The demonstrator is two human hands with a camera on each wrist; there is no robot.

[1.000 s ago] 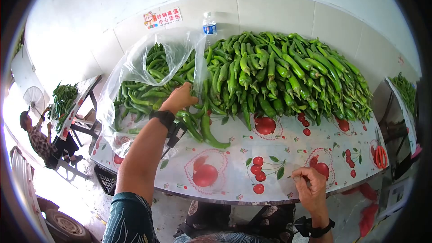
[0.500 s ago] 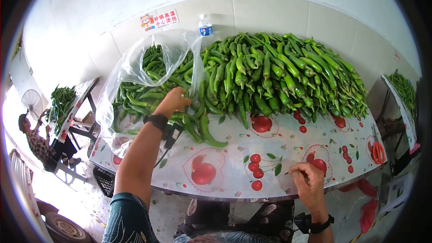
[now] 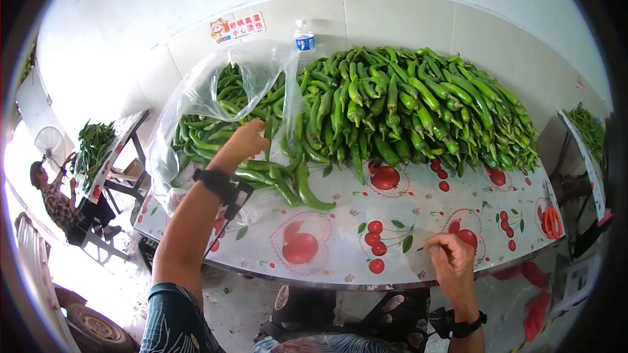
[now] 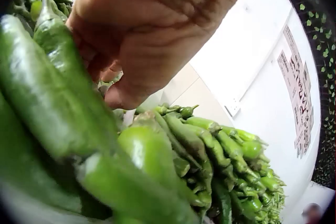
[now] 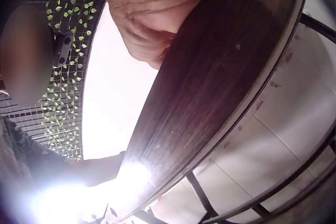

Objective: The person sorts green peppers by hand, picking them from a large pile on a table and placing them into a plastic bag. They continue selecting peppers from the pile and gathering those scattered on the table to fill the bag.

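Note:
My left hand (image 3: 243, 144) reaches into a clear plastic bag (image 3: 160, 150) of green peppers (image 3: 229, 95) lying on the table. Its fingers bend down among the peppers, the thumb near the fingertips in the left wrist view; I cannot tell whether they pinch one. Large glossy peppers (image 4: 58, 92) fill the foreground of that view. Over the table's front edge, my right hand (image 3: 451, 265) has curled fingers, thumb against forefinger, pinching a small dark thing (image 3: 420, 249). In the right wrist view the hand (image 5: 157, 19) hides its own fingertips.
A large heap of green peppers (image 3: 418, 104) stands right of the bag. Behind are a water bottle (image 3: 304, 38) and the wall. Orange-handled scissors (image 3: 553, 222) lie at the right end of the flowered cloth (image 3: 340, 248). Another person (image 3: 55, 199) sits at a table on the left.
My left hand has drawn back a little leftward and toward me, and the bag's near side has shifted with it. The right hand stays in place, still holding the small dark thing.

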